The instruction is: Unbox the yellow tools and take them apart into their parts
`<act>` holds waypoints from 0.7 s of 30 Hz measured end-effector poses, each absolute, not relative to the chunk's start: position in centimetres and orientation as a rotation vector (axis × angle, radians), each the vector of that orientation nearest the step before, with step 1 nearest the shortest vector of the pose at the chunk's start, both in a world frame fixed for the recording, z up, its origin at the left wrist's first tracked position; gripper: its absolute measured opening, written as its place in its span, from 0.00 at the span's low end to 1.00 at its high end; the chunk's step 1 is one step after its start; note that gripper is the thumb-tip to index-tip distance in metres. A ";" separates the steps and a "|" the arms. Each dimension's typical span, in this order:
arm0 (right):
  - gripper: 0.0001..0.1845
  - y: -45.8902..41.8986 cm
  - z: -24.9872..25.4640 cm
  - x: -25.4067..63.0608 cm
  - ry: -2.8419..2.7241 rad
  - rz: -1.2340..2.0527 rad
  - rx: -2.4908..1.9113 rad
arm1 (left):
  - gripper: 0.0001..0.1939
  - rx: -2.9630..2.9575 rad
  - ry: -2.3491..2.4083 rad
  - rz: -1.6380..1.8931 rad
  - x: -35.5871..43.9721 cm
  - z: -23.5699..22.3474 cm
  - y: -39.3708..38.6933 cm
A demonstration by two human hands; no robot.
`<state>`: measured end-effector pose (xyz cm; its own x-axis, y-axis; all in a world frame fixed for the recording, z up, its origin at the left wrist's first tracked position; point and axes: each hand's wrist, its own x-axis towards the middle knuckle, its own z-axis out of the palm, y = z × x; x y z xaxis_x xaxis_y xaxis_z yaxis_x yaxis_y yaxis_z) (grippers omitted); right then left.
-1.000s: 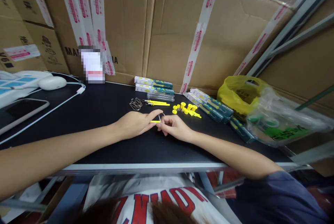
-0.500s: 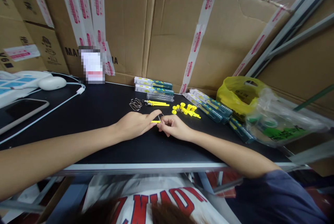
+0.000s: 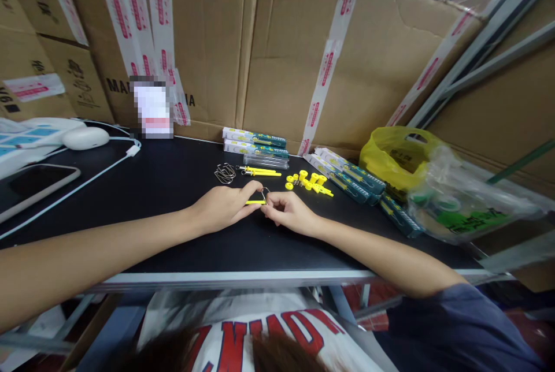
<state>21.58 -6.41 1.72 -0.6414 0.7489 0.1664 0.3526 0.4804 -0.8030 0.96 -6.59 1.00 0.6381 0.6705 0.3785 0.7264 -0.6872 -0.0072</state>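
Over the near middle of the black desk [image 3: 243, 250], a slim yellow rod [image 3: 255, 203] is held roughly level by the left hand [image 3: 217, 208], pinched between thumb and fingers so that only its right end is left exposed. That end seems to be left free so that the bent wire [image 3: 265, 190] can be reached there. The wire is pinched at its lower part by the fingertips of the right hand [image 3: 295, 212], while its upper bend is met by the left index finger; by this, it seems, the wire is steadied from two sides. Whether wire and rod are joined cannot be told, since the meeting point is partly hidden by fingers.

Just beyond the hands, loose pieces are grouped by kind, presumably so that each can be picked out without searching: wire hooks [image 3: 224, 174] in a tangled heap, yellow sticks with metal ends [image 3: 265, 173] laid side by side, and small yellow parts [image 3: 303, 175] clustered to the right. Clear tubes [image 3: 265, 162] are lined up behind the sticks, near two printed boxes [image 3: 255, 150]. More boxes [image 3: 366, 179] are set slantwise at the right, beside a yellow bag [image 3: 372, 152], probably to leave elbow room.
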 end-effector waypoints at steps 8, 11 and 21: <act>0.21 -6.2 1.5 21.7 -2.252 0.902 -0.974 | 0.13 -2.771 -1.137 -0.557 0.9 1.1 -6.4; 0.22 -6.3 1.5 21.6 -2.220 0.948 -0.978 | 0.13 -2.818 -1.088 -0.551 0.9 1.1 -6.4; 0.25 -6.5 1.8 21.5 -2.187 1.122 -0.933 | 0.24 -2.770 -0.998 -0.586 0.7 0.8 -6.5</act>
